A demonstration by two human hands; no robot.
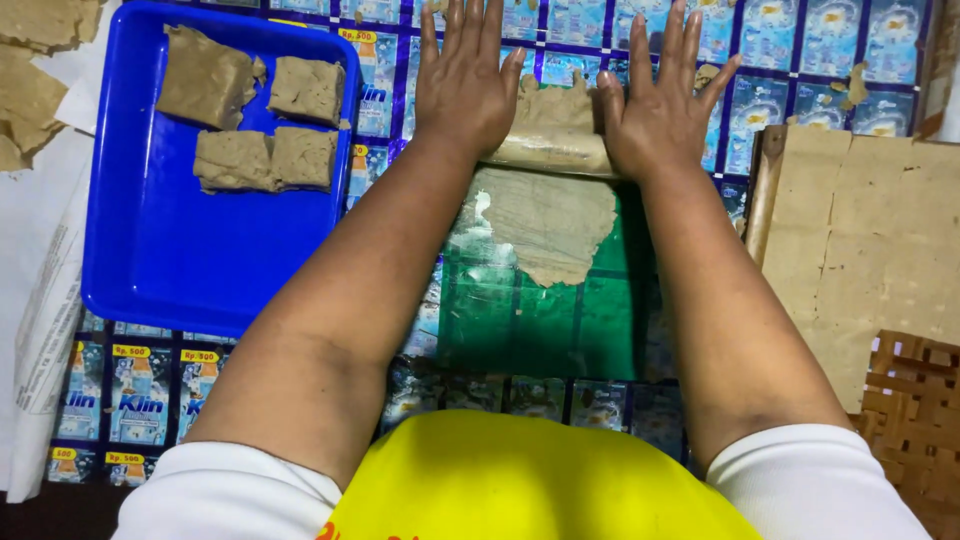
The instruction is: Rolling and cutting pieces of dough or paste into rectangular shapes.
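Dough is what we judge the tan-brown sheet point(548, 215) to be, spread thin over a green plastic film point(540, 320) at the middle of the scene; its near edge is ragged and torn, so we expect it to be soft, light and quick to tear if lifted by one corner; both palms under it would serve better. A dough-coated roller point(555, 150) lies across its far end, long axis running left to right; the sheet stretches from it toward us. Our left hand point(465, 85) and right hand point(655, 110) lie flat on the roller's two ends, fingers spread and pointing far, well apart from each other, gripping nothing; pressing from the ends seems the sound hold. To the left, a blue rectangular plastic tray point(180, 270) holds four tan blocks point(250, 110); to the right lie flat tan slabs point(870, 230).
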